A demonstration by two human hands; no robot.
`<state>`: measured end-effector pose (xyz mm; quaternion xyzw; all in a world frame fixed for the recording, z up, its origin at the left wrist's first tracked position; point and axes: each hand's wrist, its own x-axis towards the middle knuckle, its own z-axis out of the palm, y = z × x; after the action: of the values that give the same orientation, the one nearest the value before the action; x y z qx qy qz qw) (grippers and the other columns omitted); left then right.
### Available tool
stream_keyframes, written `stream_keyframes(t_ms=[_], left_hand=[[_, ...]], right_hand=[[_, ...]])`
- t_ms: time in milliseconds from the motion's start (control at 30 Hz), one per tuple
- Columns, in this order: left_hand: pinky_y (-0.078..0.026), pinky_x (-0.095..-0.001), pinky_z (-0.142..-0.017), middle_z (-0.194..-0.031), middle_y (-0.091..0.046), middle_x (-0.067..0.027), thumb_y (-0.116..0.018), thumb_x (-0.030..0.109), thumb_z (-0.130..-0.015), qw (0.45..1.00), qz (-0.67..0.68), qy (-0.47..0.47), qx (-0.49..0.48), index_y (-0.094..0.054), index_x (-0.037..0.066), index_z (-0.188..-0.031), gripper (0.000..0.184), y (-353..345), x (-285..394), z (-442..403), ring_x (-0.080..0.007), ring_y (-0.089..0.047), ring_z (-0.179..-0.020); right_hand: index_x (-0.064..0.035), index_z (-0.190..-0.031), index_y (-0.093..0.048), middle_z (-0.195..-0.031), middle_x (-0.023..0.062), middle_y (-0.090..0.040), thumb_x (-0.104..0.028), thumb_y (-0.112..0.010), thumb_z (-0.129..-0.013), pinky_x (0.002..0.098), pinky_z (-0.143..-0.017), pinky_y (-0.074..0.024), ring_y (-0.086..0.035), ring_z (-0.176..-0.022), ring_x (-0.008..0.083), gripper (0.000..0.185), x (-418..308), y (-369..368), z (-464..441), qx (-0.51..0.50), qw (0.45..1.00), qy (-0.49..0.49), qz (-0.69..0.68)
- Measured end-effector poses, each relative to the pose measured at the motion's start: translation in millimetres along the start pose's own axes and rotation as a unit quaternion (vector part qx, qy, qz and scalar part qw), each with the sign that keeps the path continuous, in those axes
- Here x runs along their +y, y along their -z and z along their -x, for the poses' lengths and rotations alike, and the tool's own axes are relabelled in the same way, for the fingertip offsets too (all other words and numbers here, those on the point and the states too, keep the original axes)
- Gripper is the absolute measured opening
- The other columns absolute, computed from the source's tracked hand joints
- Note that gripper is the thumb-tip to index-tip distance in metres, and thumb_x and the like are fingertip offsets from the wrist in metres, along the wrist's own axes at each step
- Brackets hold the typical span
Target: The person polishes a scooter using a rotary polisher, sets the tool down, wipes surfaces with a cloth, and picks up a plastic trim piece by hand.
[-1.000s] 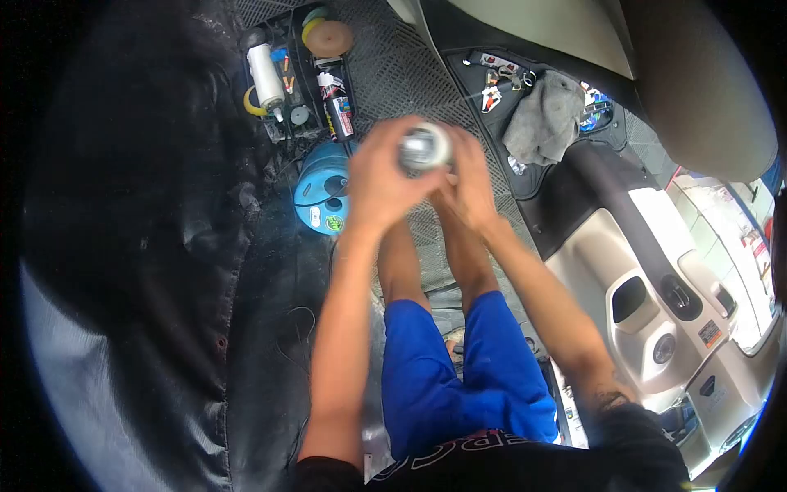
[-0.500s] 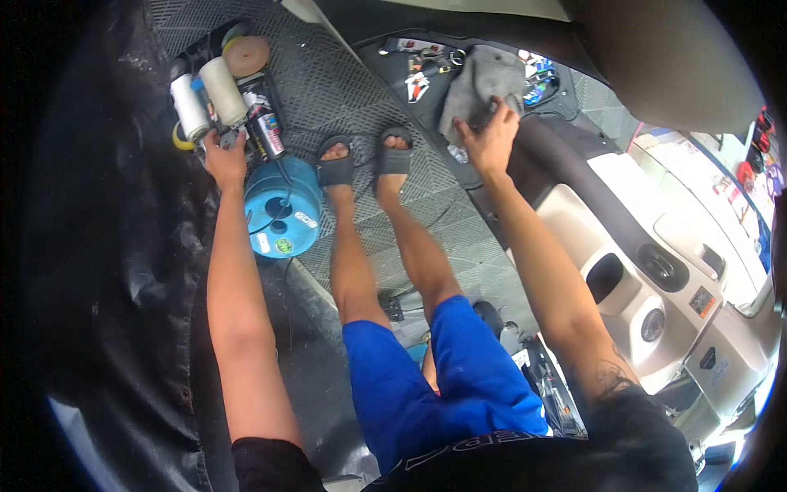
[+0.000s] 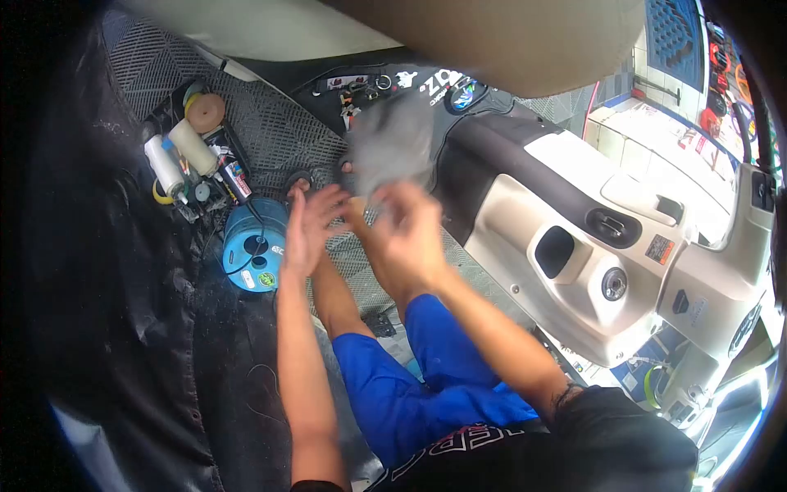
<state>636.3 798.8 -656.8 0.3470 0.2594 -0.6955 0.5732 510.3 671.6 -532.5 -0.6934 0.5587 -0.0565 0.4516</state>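
A grey cloth [image 3: 392, 143], smeared by motion, hangs in the air in front of my right hand [image 3: 412, 234]. The right fingers curl at its near edge and grip it. My left hand [image 3: 311, 228] is to the left of the right one, fingers stretched and apart, slightly blurred, with nothing in it. Below and left of that hand stands a blue round container [image 3: 238, 254] with dark holes in its top and a thin black cord across it.
Beyond the container are two white cylinders [image 3: 166, 170], a tan round pad [image 3: 205, 112] and a black labelled can [image 3: 234, 179]. An open beige car door [image 3: 525, 197] stands at right. Keys on a strap [image 3: 361, 88] lie on a dark surface ahead. Black sheeting [image 3: 106, 271] covers the left.
My right hand has lifted the grey cloth off the dark surface and brought it left and nearer. My left hand has left the white cylinders and moved right, opening. The view has shifted.
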Motion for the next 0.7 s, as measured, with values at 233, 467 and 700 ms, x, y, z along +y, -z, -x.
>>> stream_keyframes(t_ms=[233, 467, 700], left_hand=[[-0.044, -0.0331, -0.103, -0.136, -0.057, -0.0117, -0.056, 0.043, -0.102, 0.988, -0.132, -0.048, 0.061, -0.048, -0.005, -0.141, 0.061, -33, -30, 16, -0.0208, -0.054, -0.124], [-0.048, -0.0507, -0.090, -0.088, -0.065, -0.0396, -0.031, 0.062, -0.104, 0.760, -0.587, -0.053, 0.273, -0.069, -0.014, -0.089, 0.086, -46, -38, 87, -0.0477, -0.067, -0.097], [-0.058, -0.0491, -0.071, -0.095, -0.070, -0.0257, -0.055, 0.034, -0.098, 0.566, -0.815, -0.001, 0.124, -0.057, -0.004, -0.108, 0.039, -94, -94, 111, -0.0414, -0.071, -0.077]], right_hand=[[-0.0009, -0.099, -0.069, -0.082, 0.0057, -0.067, -0.011, -0.067, -0.088, 0.0299, -0.069, -0.0517, -0.064, -0.075, 0.0124, 0.015, -13, 16, -2, -0.072, 0.991, -0.066, -0.094], [0.0014, -0.092, -0.070, -0.078, 0.0129, -0.072, -0.024, -0.071, -0.089, 0.0334, -0.068, -0.0540, -0.069, -0.070, 0.0189, 0.026, 154, 9, -135, 0.161, 0.966, -0.192, -0.056], [-0.0038, -0.124, -0.068, -0.125, 0.0102, -0.063, -0.042, -0.070, -0.092, 0.0372, -0.089, -0.0492, -0.059, -0.111, 0.0196, 0.050, 92, -33, -41, -0.375, 0.855, -0.344, -0.101]])
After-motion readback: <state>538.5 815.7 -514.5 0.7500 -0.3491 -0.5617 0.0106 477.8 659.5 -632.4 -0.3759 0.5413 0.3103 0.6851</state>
